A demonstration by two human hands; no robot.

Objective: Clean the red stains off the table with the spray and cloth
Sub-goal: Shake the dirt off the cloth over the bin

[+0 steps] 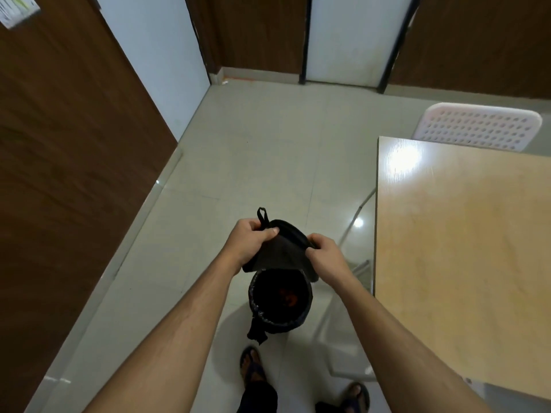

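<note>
You stand on a pale tiled floor [253,150], looking down w/ both arms stretched fwd. Your left hand [250,240] and right hand [327,256] each pinch an edge of a dark cloth [278,253], fingers curled round it, holding it spread between them. A small loop sticks up from the cloth by your left thumb. Directly below the cloth sits a black-lined bin [280,302] w/ something reddish inside. The light wood tabletop [465,248] lies to your right, apart from the cloth; a white perforated chair [477,126] stands at its far side. Sandalled feet show at bottom.
</note>
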